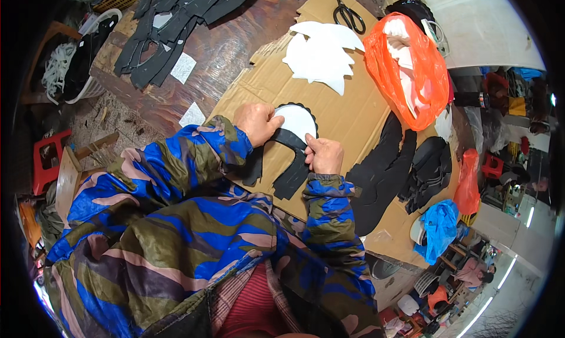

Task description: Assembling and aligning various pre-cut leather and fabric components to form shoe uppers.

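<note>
Left hand (256,121) and right hand (323,155) pinching black shoe upper (289,161) (white lining (294,120) at 12 o'clock); bare cardboard (347,117) at 3 o'clock.

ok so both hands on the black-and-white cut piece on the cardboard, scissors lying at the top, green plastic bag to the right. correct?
Not quite: the plastic bag is orange, not green, as the head view shows. The rest holds: left hand and right hand on the cut piece, cardboard, scissors.

Camera: a single head-worn fisheye view.
Direction: looks steeply down over the cardboard sheet (353,117) on the workbench.
Distance: close, forearms entering from below.
</note>
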Tool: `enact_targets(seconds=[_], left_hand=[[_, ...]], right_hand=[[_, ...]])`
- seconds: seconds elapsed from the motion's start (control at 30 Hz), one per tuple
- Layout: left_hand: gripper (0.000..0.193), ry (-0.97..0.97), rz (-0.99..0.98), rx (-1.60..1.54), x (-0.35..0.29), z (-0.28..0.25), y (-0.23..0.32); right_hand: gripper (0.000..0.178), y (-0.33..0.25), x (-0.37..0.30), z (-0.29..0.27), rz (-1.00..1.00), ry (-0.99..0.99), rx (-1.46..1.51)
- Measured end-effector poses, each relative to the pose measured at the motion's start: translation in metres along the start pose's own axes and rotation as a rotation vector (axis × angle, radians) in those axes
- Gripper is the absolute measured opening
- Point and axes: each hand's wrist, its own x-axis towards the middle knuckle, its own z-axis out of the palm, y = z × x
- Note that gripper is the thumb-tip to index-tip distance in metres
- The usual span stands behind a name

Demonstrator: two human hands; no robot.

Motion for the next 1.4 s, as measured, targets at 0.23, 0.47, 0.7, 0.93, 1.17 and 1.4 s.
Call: enact_targets(seconds=[0.23,0.47,0.7,0.93,1.17,1.4], left_hand=[[0.047,-0.246,-0.063,0.522,0.033,-0.034,0.028],[0.051,-0.385,-0.058,0.621,0.033,-0.033,0.043],[0.041,-0.112,0.079,0.752,0.020,-0.025,0.033],[0.025,-0.282,0.367,0.443,-0.008,-0.012,0.075],[0.017,-0.389,0.895,0.329,-0.078,0.090,0.129],[0.015,-0.570,0.897,0.191,-0.102,0.145,0.127]], right_hand=[[0.049,-0.026,0.019,-0.006,-0.234,0.057,-0.907],[0.057,-0.001,0.026,-0.013,-0.305,0.087,-0.911],[0.033,0.038,-0.001,-0.011,-0.676,0.205,-0.153],[0.011,0.117,-0.107,-0.111,-0.285,0.575,0.458],[0.019,0.228,-0.138,-0.169,0.145,0.595,0.723],[0.009,0.227,-0.165,-0.171,0.097,0.322,0.523]])
